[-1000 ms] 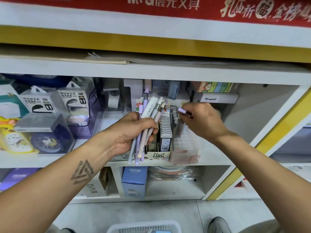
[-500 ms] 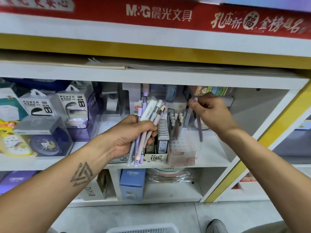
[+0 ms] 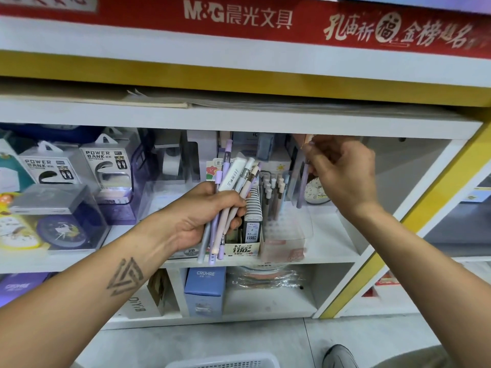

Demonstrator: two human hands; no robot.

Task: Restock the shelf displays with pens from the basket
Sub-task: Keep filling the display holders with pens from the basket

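- The right hand (image 3: 345, 176) has lifted in the last second: a second ago it sat low over the clear pen display (image 3: 285, 216) with a lilac cap at its fingertips, and now it is up under the shelf board (image 3: 239, 120), pinching a single lilac pen (image 3: 303, 187) that hangs almost upright.
- That pen's lower end now sits just beside the right wall of the clear pen display, above the row of pens already standing in it; whether it touches the display cannot be told.
- The left hand (image 3: 210, 216) has barely shifted; its grip stays wrapped around a bundle of pens (image 3: 231, 197), white, lilac and beige, held in front of the lead refill box (image 3: 248, 235).
- The basket (image 3: 225, 363) shows only as a rim at the bottom edge, on the floor.
- Judgement: one pen is mid-placement and not yet seated, and the full bundle means most of the restocking remains.
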